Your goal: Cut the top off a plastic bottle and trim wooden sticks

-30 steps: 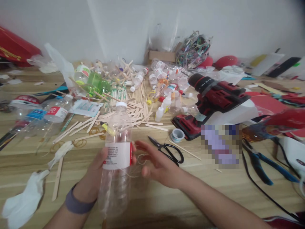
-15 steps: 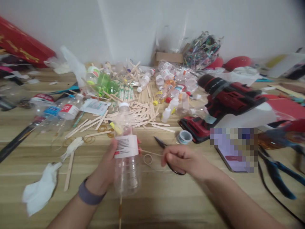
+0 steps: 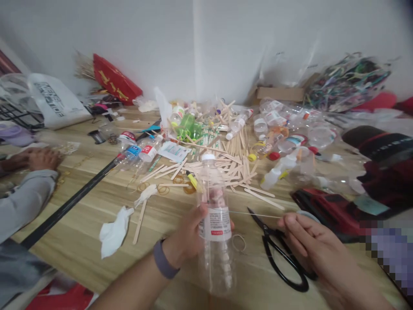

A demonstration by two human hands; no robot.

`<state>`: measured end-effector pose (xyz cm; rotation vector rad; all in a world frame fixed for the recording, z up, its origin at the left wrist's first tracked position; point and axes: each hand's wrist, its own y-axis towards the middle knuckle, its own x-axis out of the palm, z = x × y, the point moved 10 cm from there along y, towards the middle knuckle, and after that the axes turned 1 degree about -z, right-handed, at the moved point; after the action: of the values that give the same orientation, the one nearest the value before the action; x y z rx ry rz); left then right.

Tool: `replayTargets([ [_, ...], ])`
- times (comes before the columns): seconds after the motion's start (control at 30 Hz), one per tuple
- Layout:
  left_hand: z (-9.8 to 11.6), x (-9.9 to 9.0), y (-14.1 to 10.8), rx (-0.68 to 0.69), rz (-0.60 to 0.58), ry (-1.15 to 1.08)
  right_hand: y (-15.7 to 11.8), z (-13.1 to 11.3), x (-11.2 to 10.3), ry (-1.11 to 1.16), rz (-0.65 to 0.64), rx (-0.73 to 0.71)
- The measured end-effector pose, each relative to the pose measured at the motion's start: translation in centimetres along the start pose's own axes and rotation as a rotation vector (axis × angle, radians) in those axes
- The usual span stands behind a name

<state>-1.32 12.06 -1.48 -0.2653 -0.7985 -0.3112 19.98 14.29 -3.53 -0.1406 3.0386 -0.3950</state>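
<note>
My left hand (image 3: 190, 226) is wrapped round a clear plastic bottle (image 3: 217, 262) with a white cap and a white printed label. The bottle stands nearly upright before me, and some fingers show through it. From its right side a thin pale strand (image 3: 254, 214) runs taut to my right hand (image 3: 305, 237), which pinches the end between thumb and fingers. Whether the strand is string or a rubber band I cannot tell. Black-handled scissors (image 3: 269, 254) lie on the table beside my right hand. A small ring-shaped band (image 3: 238, 243) lies just right of the bottle.
Wooden craft sticks (image 3: 237, 168) are heaped beyond the bottle, with several plastic bottles (image 3: 274, 116) behind. A red and black power drill (image 3: 380, 172) stands at right. White tissue (image 3: 116, 232) and a long black strip (image 3: 74, 200) lie left. Another person's hands (image 3: 41, 159) rest at far left.
The view has swung left, so the table's things sit further right and another person's hands now show. My right hand has drawn away from the bottle, with more of the strand stretched between.
</note>
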Motion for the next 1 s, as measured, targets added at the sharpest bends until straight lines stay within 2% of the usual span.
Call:
replayTargets([
  [0.1, -0.4, -0.4, 0.0, -0.049, 0.011, -0.079, 0.0, -0.5, -0.6, -0.021, 0.060, 0.001],
  [0.23, 0.1, -0.8, 0.0, -0.001, 0.014, -0.157, 0.1, -1.1, -0.7, -0.071, 0.116, -0.010],
  [0.43, 0.6, 0.7, -0.3, 0.027, -0.168, -0.161, 0.4, -1.1, -0.5, -0.275, 0.094, -0.072],
  [0.53, 1.0, 1.4, -0.5, 0.050, -0.249, -0.143, 0.4, -1.3, 0.7, -0.417, 0.023, -0.124],
  [0.63, 1.2, 2.1, -0.7, 0.051, -0.308, -0.133, 0.1, -2.0, 2.3, -0.595, -0.032, -0.228],
  [0.73, 1.4, 2.5, -0.8, 0.058, -0.319, -0.154, -0.3, -3.1, 3.4, -0.696, -0.008, -0.369],
  [0.83, 1.5, 2.3, -0.7, 0.072, -0.298, -0.176, -0.3, -3.1, 3.7, -0.723, 0.010, -0.420],
  [0.9, 1.7, 1.9, -0.7, 0.105, -0.269, -0.173, -0.4, -3.4, 3.3, -0.756, 0.066, -0.488],
  [1.0, 2.4, 1.3, -0.6, 0.166, -0.201, -0.118, -2.1, -5.1, 2.5, -0.802, 0.229, -0.714],
])
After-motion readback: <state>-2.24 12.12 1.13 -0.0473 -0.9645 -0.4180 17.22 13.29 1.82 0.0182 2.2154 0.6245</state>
